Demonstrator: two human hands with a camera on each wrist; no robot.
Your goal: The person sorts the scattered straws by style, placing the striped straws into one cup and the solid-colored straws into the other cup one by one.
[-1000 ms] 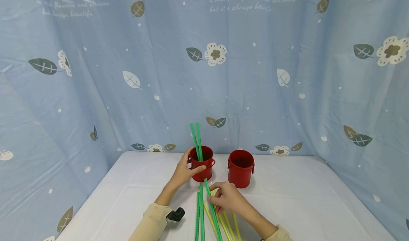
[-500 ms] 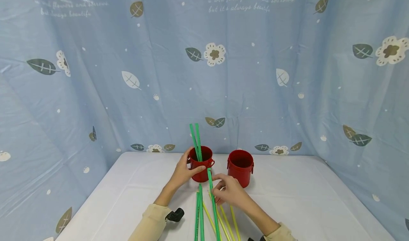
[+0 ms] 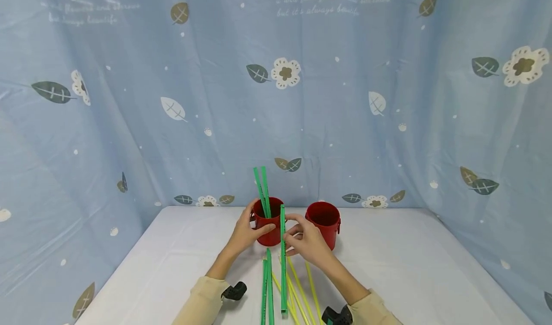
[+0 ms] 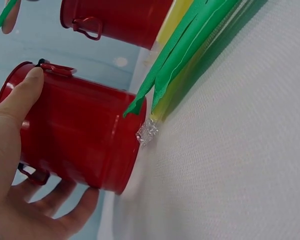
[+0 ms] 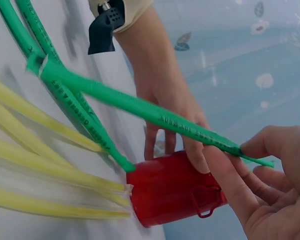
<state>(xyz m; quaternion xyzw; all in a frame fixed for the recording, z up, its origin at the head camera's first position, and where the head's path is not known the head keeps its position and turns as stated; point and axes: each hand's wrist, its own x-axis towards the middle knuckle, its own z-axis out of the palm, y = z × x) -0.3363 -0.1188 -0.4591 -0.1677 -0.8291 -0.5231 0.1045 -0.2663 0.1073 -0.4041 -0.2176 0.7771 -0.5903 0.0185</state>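
Note:
My left hand (image 3: 242, 233) holds the left small red metal bucket (image 3: 269, 239), its thumb near the rim and its fingers round the side in the left wrist view. Two long green sticks (image 3: 266, 193) stand leaning in that bucket (image 4: 80, 125). Between thumb and fingertips, my right hand (image 3: 308, 241) pinches a third long green stick (image 3: 283, 272), thin, wrapped and printed with dark lettering. This stick (image 5: 155, 114) is raised off the table, its upper end overlapping the left bucket's right side in the head view.
To the right stands a second red bucket (image 3: 328, 224). Below the buckets, more green sticks (image 3: 270, 289) lie on the white-covered table (image 3: 401, 267), beside several yellow sticks (image 3: 311, 286) in clear wrapping. A blue patterned curtain (image 3: 336, 138) hangs behind.
My right hand has lifted the green stick off the pile and carried it up and forward to the left bucket. My left hand keeps its hold on the bucket.

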